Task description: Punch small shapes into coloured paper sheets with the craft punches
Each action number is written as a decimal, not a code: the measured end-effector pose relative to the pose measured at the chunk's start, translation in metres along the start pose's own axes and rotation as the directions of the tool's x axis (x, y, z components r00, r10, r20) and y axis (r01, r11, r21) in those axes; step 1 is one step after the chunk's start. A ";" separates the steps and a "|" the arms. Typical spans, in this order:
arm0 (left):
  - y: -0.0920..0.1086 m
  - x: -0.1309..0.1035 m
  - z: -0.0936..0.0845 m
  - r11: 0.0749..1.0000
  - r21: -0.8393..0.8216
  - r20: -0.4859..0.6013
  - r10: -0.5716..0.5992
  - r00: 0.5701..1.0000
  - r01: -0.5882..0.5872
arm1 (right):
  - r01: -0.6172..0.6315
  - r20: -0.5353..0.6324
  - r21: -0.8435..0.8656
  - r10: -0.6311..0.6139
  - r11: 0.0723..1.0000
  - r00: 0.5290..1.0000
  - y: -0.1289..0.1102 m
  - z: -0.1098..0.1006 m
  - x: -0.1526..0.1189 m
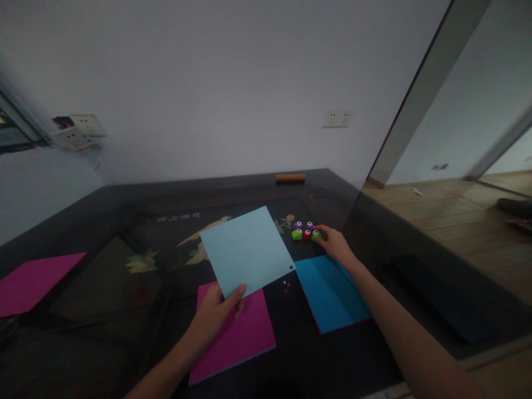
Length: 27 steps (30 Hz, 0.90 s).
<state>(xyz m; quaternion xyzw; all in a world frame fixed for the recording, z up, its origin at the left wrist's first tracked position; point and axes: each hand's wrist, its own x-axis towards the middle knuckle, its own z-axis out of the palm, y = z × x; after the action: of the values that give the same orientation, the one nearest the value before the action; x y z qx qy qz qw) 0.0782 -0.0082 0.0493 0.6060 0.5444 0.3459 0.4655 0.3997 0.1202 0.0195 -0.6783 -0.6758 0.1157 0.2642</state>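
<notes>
The pale blue sheet (247,249), smooth and four-cornered, was raised at a slant over the magenta stack (249,332); 1 dark star-shaped mark (291,267) stood near its right corner. The fingers of the left hand (220,303) pinched its lower edge, thumb uppermost. The fingers of the right hand (336,245) pinched the green figure (316,235) at the front right of 5 eyed figures.

Surroundings: 1 magenta sheet (37,282) lay at far left on the dark surface (299,366). The left hand and pale sheet partly hid the magenta stack. Tiny paper bits (286,291) lay beside it; a brown bar (291,178) lay near the wall. The right forearm (394,313) crossed the blue stack (332,293).
</notes>
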 end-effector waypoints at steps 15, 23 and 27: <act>0.002 -0.001 0.000 1.000 0.030 0.026 0.010 1.000 -0.011 | 0.117 -0.002 0.421 -0.129 0.899 0.992 -0.058 -0.028 -0.031; 0.005 -0.009 0.007 1.000 0.015 0.148 -0.004 0.989 0.002 | -0.176 0.318 0.765 -0.126 0.619 0.940 -0.095 -0.015 -0.061; 0.004 -0.010 0.007 1.000 -0.002 0.212 0.002 0.977 -0.001 | -0.218 0.338 0.760 -0.085 0.612 0.937 -0.093 -0.014 -0.062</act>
<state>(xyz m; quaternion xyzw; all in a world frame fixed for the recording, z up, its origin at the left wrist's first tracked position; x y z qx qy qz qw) 0.0842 -0.0195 0.0519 0.6394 0.4909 0.2803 0.5212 0.3233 0.0518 0.0671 -0.4870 -0.5647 0.5259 0.4092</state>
